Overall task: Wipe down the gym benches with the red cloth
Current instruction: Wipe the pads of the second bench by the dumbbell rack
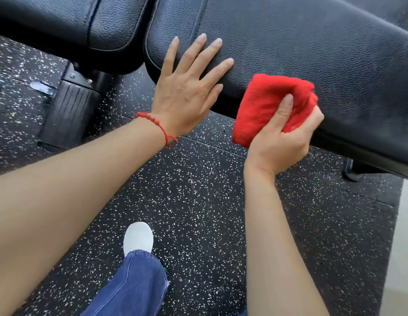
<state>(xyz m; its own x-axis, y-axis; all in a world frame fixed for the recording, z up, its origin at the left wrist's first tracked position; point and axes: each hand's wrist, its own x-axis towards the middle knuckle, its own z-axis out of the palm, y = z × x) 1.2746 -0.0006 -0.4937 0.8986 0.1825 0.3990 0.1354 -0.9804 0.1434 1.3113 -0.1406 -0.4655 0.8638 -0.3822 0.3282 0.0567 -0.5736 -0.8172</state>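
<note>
A black padded gym bench [312,46] runs across the top of the head view, with a second pad [68,23] at the upper left. My left hand [187,87] lies flat on the near edge of the long pad, fingers spread, a red bead bracelet on its wrist. My right hand [287,135] grips a folded red cloth [267,103] and presses it against the pad's near side edge, just right of the left hand.
Black rubber floor [198,190] with white speckles lies below. The bench's black frame and foot [68,110] stand at the left, another foot [353,172] at the right. My white shoe [139,236] and blue trouser leg are at the bottom centre.
</note>
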